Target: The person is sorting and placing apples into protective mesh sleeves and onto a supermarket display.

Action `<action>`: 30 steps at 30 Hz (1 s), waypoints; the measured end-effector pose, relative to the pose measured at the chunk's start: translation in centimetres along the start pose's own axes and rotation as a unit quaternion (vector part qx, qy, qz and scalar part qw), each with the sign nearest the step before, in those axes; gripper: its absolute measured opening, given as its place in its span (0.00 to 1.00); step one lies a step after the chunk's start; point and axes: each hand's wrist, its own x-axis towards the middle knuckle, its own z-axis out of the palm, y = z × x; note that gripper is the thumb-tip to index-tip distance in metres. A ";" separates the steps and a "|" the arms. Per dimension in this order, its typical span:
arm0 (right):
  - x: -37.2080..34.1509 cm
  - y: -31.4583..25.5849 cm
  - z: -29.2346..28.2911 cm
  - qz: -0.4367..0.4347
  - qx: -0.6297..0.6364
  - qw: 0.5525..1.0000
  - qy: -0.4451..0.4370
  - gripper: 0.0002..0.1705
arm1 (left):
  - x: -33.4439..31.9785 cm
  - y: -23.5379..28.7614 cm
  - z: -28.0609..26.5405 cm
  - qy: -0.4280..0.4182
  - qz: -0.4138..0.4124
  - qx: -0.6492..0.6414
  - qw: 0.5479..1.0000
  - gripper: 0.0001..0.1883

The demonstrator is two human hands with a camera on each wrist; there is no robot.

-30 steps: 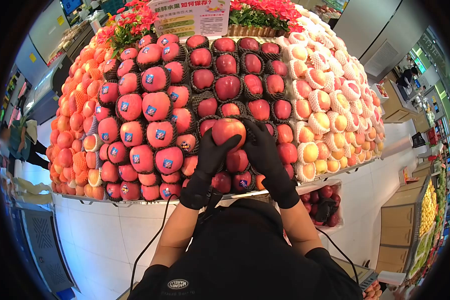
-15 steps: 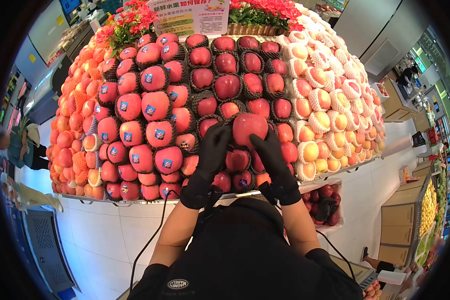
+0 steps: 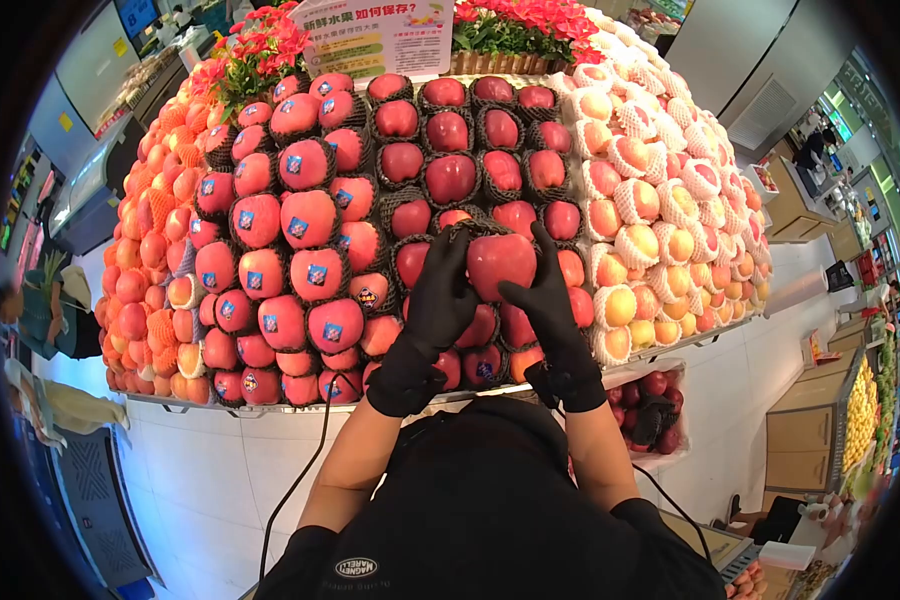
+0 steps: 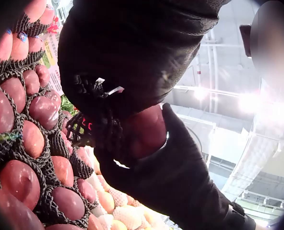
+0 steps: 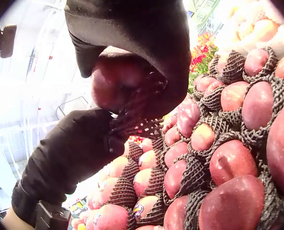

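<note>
1. Stickered apples (image 3: 280,220) fill nine to ten o'clock from the held apple (image 3: 501,265); a careless knock could start them rolling.
2. Left hand (image 3: 442,302), at eight o'clock, pinches a black net (image 5: 141,125); a hard tug might tear the mesh.
3. The held apple is between both hands, over the display; whether the net still touches it, I cannot tell. Smooth skin and a slack grip could let it drop and bruise others.
4. Right hand (image 3: 555,315), between four and five o'clock, clamps round the held apple; squeezing hard might dent it.
</note>
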 end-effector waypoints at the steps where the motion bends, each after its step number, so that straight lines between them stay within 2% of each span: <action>1: 0.0 0.1 -0.1 0.013 -0.004 1.000 0.001 0.53 | 0.0 0.0 0.0 0.008 0.006 0.029 1.000 0.37; 3: 0.1 0.4 -0.3 0.040 -0.012 0.999 0.003 0.54 | 0.1 0.7 -0.1 0.008 0.016 0.043 0.999 0.37; 10: 0.5 2.6 0.7 0.001 -0.059 0.996 0.064 0.55 | -0.3 3.2 0.4 0.029 0.061 0.155 0.986 0.37; 14: 0.6 2.6 0.9 0.016 -0.060 0.995 0.083 0.58 | -1.0 4.9 -0.5 0.008 -0.003 0.014 1.000 0.33; 18: 0.5 1.3 0.7 0.011 -0.035 0.997 0.063 0.61 | -0.6 3.2 -1.3 0.027 -0.066 -0.061 0.996 0.34; 19: 0.5 1.2 0.7 -0.014 -0.054 0.997 0.060 0.61 | -0.3 3.2 -1.6 0.040 -0.074 -0.066 0.994 0.36; 22: 0.2 0.8 1.0 -0.074 -0.096 0.991 0.047 0.63 | 0.2 1.9 -1.8 -0.006 -0.069 -0.122 0.990 0.43; 25: -0.1 0.5 1.4 -0.109 -0.111 0.988 0.023 0.63 | 0.2 1.6 -1.4 -0.041 -0.049 -0.174 0.983 0.45; 30: -0.2 0.5 2.0 -0.180 -0.142 0.973 -0.012 0.61 | -0.3 2.2 -2.0 -0.044 -0.111 -0.206 0.971 0.43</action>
